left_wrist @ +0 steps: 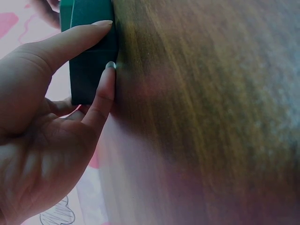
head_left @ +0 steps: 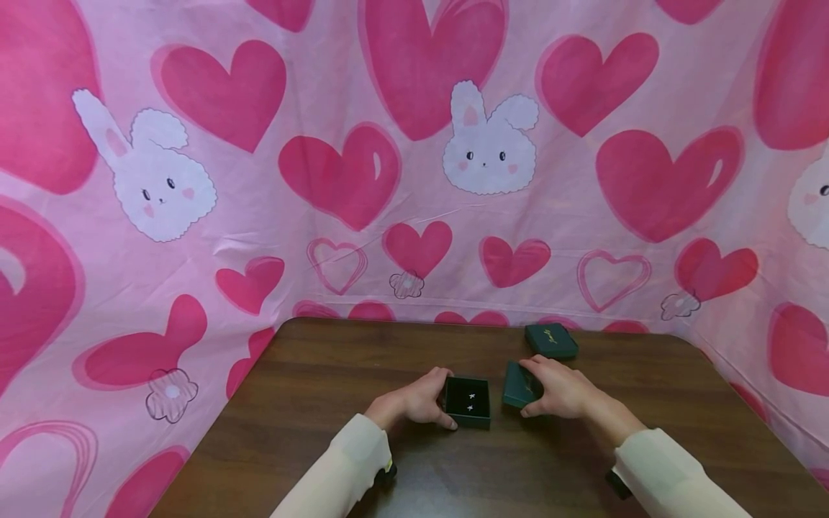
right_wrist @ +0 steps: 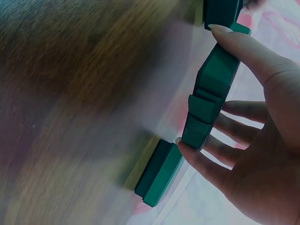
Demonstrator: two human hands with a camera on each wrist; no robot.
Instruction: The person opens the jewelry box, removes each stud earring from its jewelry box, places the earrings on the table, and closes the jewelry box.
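A small dark green jewelry box (head_left: pixel 468 422) stands on the table with its top off. Two tiny silvery earrings (head_left: pixel 471 401) show against its black lining. My left hand (head_left: pixel 424 398) grips the box from the left, its thumb along the near side; the left wrist view shows the thumb and a finger against the box wall (left_wrist: pixel 84 79). Just to the right, my right hand (head_left: pixel 562 388) holds a green lid (head_left: pixel 514 387) between thumb and fingers. In the right wrist view a ribbon bow (right_wrist: pixel 205 108) crosses that lid, which looks tilted and raised off the table.
A second green box (head_left: pixel 550 341) with gold lettering lies closed behind the right hand, near the table's back edge. Brown wood-grain tabletop (head_left: pixel 363 352) surrounds the boxes. A pink cloth (head_left: pixel 414 208) with hearts and rabbits hangs behind and at the sides.
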